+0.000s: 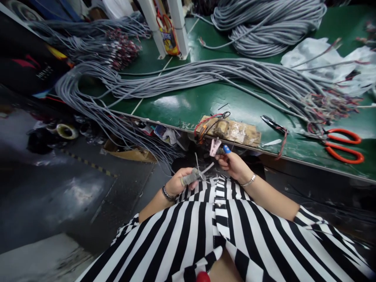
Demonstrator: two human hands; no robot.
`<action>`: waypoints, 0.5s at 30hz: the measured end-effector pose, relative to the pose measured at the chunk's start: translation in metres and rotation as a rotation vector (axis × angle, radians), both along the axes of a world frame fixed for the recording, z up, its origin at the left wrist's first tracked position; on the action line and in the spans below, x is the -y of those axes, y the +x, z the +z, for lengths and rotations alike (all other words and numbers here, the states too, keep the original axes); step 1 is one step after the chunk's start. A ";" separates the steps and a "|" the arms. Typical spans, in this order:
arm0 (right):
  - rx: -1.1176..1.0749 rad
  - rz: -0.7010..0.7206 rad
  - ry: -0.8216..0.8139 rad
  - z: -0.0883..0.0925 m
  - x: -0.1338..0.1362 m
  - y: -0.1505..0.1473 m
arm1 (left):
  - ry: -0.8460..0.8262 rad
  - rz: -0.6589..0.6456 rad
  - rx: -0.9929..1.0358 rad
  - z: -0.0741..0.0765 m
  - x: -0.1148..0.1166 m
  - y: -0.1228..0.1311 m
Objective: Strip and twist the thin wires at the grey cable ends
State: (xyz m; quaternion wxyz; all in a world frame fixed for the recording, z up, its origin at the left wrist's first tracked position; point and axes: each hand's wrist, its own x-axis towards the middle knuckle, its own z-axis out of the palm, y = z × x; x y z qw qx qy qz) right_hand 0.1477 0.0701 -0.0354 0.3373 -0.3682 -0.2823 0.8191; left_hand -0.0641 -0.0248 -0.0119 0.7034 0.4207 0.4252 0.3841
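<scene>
In front of my striped shirt, my left hand (179, 182) is closed, with a grey wrapping that looks like tape (189, 178) at its thumb. A pale cable end (208, 168) sticks out of its grip, and a thin strand rises beside it. To the right, just below the bench edge, my right hand (233, 166) pinches a pale pink clothes-peg-like clip (215, 147) by its lower end. A blue cover (226, 149) sits on the right thumb. The two hands are apart, and the fingers' undersides are hidden.
Long grey cables (176, 80) lie along the green bench (164, 105), some hanging off its left front edge. A worn wooden block (235, 131) sits at the edge. Pliers (273, 123) and orange-handled scissors (343, 145) lie to the right. Coiled cable (264, 27) is behind.
</scene>
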 end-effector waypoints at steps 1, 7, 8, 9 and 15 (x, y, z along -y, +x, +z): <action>0.002 0.001 0.004 0.000 0.001 0.000 | 0.001 0.012 0.002 0.000 -0.001 -0.002; 0.011 -0.032 0.081 0.004 0.004 0.002 | 0.061 0.131 0.026 0.009 -0.008 -0.011; 0.026 -0.028 0.102 0.006 0.003 0.001 | 0.087 0.159 0.005 0.011 -0.009 -0.011; 0.041 -0.020 0.125 0.008 0.002 0.000 | 0.114 0.192 -0.022 0.012 -0.011 -0.010; 0.100 0.034 0.214 0.026 -0.010 -0.009 | 0.402 0.353 -0.302 0.011 -0.027 0.011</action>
